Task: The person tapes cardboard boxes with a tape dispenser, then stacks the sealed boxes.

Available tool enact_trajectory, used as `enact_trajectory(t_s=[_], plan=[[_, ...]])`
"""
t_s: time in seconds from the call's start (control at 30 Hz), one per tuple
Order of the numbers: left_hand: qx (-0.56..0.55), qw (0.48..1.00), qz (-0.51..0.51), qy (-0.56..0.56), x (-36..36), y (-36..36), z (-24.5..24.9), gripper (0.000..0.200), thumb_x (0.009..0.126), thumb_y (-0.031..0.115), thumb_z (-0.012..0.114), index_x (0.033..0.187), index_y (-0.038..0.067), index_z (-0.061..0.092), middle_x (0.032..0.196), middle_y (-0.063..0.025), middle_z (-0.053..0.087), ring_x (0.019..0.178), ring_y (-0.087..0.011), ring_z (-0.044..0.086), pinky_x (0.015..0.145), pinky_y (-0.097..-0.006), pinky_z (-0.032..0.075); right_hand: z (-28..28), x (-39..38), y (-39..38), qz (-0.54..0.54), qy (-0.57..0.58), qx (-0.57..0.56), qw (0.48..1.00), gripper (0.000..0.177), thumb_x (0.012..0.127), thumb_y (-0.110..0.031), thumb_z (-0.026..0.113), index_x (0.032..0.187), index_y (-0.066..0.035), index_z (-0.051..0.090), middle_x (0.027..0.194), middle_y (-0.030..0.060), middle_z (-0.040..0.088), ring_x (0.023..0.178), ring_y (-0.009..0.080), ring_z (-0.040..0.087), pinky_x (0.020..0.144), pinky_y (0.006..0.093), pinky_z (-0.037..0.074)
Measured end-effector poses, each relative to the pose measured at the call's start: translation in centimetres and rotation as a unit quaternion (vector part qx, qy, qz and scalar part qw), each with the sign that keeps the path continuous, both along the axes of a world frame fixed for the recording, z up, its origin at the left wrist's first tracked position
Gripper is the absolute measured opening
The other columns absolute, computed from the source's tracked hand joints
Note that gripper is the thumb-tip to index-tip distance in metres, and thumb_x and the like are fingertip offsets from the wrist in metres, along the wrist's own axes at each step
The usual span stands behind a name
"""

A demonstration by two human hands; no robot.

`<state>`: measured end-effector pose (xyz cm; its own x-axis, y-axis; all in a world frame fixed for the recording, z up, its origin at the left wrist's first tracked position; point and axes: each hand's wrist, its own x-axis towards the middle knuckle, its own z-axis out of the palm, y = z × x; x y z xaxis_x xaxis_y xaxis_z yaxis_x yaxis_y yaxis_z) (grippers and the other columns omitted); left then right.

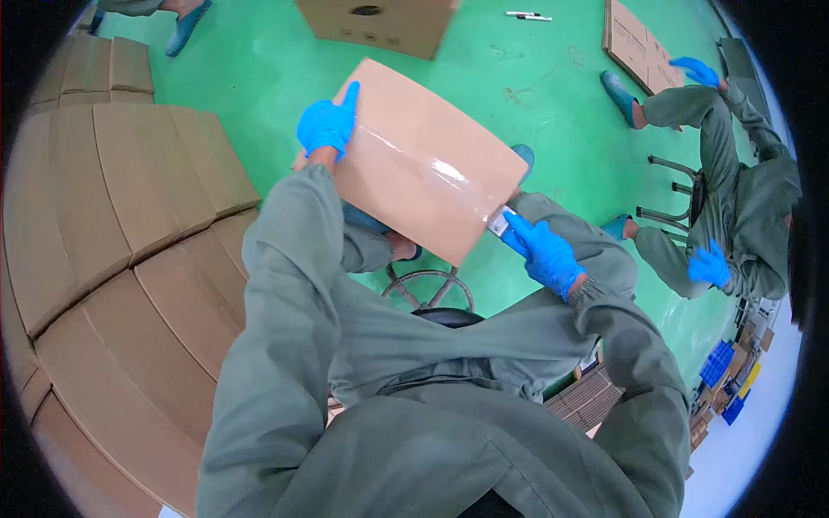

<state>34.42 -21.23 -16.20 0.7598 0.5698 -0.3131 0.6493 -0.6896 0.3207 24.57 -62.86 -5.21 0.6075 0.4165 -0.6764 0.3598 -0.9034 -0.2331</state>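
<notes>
A brown cardboard box lies tilted over my lap, with a shiny strip of clear tape running along its top face. My left hand, in a blue glove, grips the box at its upper left edge, the index finger stretched along the surface. At the lower right edge of the box, my right hand, also gloved in blue, is closed around a small whitish tool that touches the box at the end of the tape. Part of the tool is hidden by the fingers.
Stacked cartons fill the left side. Another box stands ahead on the green floor, near two markers. Flat cardboard lies at upper right. A seated person with blue gloves is at the right.
</notes>
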Motion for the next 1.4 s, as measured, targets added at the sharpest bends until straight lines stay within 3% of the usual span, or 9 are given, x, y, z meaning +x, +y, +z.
enact_trajectory(t_s=[0.27,0.47,0.73,0.77,0.83,1.07,1.2,1.33,1.4], plan=[[0.047,0.999,-0.01,0.01,2.6,7.7,-2.2,0.09,0.083,0.076,0.03,0.094,-0.003,0.07,0.101,-0.0278,0.064,0.098,-0.043,0.062,0.085,-0.0481,0.048,-17.0,1.3,1.2,0.013,-0.154,0.334,0.93,0.075,0.075,-0.003,0.061,0.142,-0.025,0.035,0.101,0.0232,0.05,0.084,0.0427,0.057,0.068,0.0491,0.05],[0.054,0.998,-0.025,0.014,2.9,8.5,-2.9,0.09,0.084,0.076,0.03,0.096,-0.003,0.07,0.104,-0.0281,0.064,0.1,-0.0428,0.061,0.088,-0.0471,0.047,-19.6,2.3,3.4,-0.018,-0.031,0.09,0.995,0.082,0.072,0.0,0.063,0.143,-0.026,0.033,0.104,0.0255,0.052,0.085,0.0404,0.06,0.066,0.0481,0.05],[0.047,0.999,-0.01,-0.005,1.5,8.0,-1.3,0.088,0.086,0.074,0.028,0.096,-0.003,0.069,0.103,-0.0286,0.063,0.1,-0.0431,0.061,0.088,-0.048,0.046,-21.6,2.4,5.6,-0.228,-0.051,-0.106,0.967,0.027,0.091,-0.026,0.047,0.104,-0.009,0.063,0.092,0.0224,0.065,0.079,0.0372,0.066,0.064,0.0502,0.051],[0.054,0.998,-0.013,-0.018,1.3,8.3,-1.4,0.088,0.086,0.074,0.028,0.096,-0.003,0.069,0.103,-0.0286,0.063,0.1,-0.0431,0.061,0.088,-0.048,0.046,-22.9,1.4,1.6,-0.035,-0.166,0.059,0.984,0.028,0.088,-0.022,0.051,0.109,-0.008,0.062,0.086,0.0208,0.066,0.077,0.0378,0.066,0.064,0.0499,0.05],[0.053,0.998,-0.008,-0.021,0.4,8.6,-1.8,0.088,0.086,0.073,0.028,0.093,-0.004,0.069,0.101,-0.029,0.063,0.098,-0.0442,0.061,0.087,-0.049,0.047,-9.1,3.0,1.7,-0.096,0.077,0.049,0.991,0.048,0.083,-0.013,0.052,0.131,-0.014,0.05,0.084,0.0181,0.065,0.074,0.0332,0.066,0.068,0.0424,0.052],[-0.028,0.985,-0.122,-0.12,-1.3,6.4,-4.3,0.062,0.093,0.06,0.034,0.087,0.011,0.071,0.087,-0.0233,0.066,0.079,-0.0404,0.064,0.07,-0.0496,0.049,-12.1,-1.2,2.3,-0.546,0.327,0.594,0.492,0.044,0.083,-0.005,0.053,0.127,-0.003,0.051,0.117,0.0074,0.059,0.105,0.0164,0.057,0.086,0.0269,0.049],[-0.051,0.994,-0.018,-0.095,-5.1,0.0,5.5,0.073,0.091,0.064,0.035,0.069,0.003,0.067,0.079,-0.0211,0.066,0.075,-0.0399,0.062,0.082,-0.0455,0.047,-20.5,0.3,4.1,-0.386,0.278,0.599,0.644,0.078,0.072,0.006,0.047,0.147,-0.002,0.028,0.137,0.0086,0.045,0.101,0.0144,0.053,0.081,0.0237,0.046],[-0.017,0.969,0.005,-0.245,-8.6,-1.7,21.2,0.068,0.091,0.061,0.04,0.077,0.001,0.067,0.08,-0.0275,0.063,0.078,-0.0426,0.061,0.072,-0.0505,0.046,-1.8,-1.8,6.1,-0.451,0.142,0.67,0.572,0.094,0.055,0.004,0.048,0.147,0.0,0.027,0.144,0.0141,0.036,0.127,0.0247,0.04,0.107,0.0342,0.031],[0.059,0.931,0.007,-0.361,-11.4,-1.5,28.6,0.057,0.089,0.054,0.052,0.093,0.0,0.065,0.078,-0.0259,0.063,0.076,-0.0416,0.061,0.067,-0.0498,0.047,2.7,-2.1,6.4,-0.388,0.066,0.693,0.604,0.086,0.063,-0.003,0.049,0.147,-0.002,0.028,0.141,0.0106,0.04,0.113,0.0213,0.045,0.094,0.0293,0.038]])
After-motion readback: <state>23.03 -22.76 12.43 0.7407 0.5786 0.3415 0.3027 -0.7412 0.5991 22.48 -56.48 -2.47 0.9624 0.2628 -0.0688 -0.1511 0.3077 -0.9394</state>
